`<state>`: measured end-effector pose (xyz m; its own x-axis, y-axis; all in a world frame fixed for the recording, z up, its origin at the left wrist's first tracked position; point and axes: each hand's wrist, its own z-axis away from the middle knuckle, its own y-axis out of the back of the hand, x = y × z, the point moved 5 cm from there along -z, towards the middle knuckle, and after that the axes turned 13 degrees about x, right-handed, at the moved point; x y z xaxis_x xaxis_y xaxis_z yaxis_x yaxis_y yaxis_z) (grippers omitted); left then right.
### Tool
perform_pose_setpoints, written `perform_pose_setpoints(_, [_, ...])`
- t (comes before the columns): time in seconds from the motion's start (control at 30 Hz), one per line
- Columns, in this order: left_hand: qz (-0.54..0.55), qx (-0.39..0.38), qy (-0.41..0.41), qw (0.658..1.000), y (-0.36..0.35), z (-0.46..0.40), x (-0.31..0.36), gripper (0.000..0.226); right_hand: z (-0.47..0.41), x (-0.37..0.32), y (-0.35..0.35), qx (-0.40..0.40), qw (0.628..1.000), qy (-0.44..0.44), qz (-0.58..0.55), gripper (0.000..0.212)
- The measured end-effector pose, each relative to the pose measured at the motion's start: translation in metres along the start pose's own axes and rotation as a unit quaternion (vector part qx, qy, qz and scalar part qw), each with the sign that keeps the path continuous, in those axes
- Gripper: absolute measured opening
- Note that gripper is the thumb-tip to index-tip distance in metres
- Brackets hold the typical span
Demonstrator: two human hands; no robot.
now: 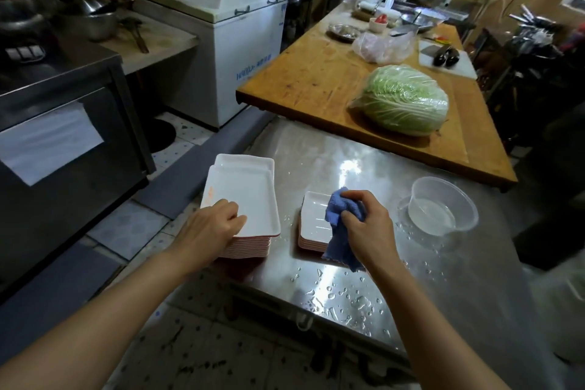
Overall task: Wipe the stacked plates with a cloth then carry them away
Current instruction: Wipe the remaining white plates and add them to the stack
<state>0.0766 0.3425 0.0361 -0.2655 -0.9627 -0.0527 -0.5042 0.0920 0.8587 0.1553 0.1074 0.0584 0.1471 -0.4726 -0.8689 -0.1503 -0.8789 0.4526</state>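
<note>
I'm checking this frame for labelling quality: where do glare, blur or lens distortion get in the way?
Head view: bright glare on the steel table near the plastic tub; wide-angle bending warps the edges, stretching both forearms; the far background is soft and signs unreadable; the blue cloth, right hand, left hand and plate stacks stay sharp.

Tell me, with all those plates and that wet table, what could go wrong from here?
The tall stack of plates sits at the edge of the steel table, under the left hand; a nudge outward could tip it to the floor. Water drops lie across the steel, so plates may slide or stay wet underneath. The blue cloth in the right hand hangs over the smaller stack and could drag its top plate sideways.
</note>
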Motion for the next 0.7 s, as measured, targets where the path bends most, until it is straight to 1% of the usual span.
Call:
perform_pose_setpoints(0.07, [0.003,-0.005,0.005,1.0,-0.008,0.004,-0.006,0.039,0.002,0.003,0.002,0.004,1.0,-0.007,0.001,0.033])
perform_pose_setpoints(0.2, [0.033,-0.03,0.015,0.999,-0.024,0.009,-0.017,0.057,0.005,0.009,0.01,0.024,0.999,-0.022,-0.003,0.033])
perform_pose_setpoints(0.3, [0.046,-0.052,0.019,0.997,-0.033,0.008,-0.021,0.063,0.004,0.015,0.016,0.032,0.999,-0.033,-0.008,0.031])
perform_pose_setpoints(0.5, [0.031,-0.07,0.033,0.997,-0.042,0.003,-0.024,0.06,-0.009,0.025,0.022,0.026,0.999,-0.046,-0.009,0.03])
perform_pose_setpoints(0.6, [-0.007,-0.082,0.03,0.996,-0.042,-0.002,-0.023,0.055,-0.018,0.032,0.024,0.023,0.998,-0.05,-0.012,0.03])
perform_pose_setpoints(0.67, [-0.033,-0.065,0.041,0.996,-0.04,-0.01,-0.017,0.052,-0.024,0.038,0.027,0.022,0.998,-0.054,-0.014,0.03])
perform_pose_setpoints(0.7, [-0.04,-0.044,0.049,0.997,-0.037,-0.017,-0.011,0.053,-0.027,0.042,0.029,0.021,0.998,-0.056,-0.016,0.03])
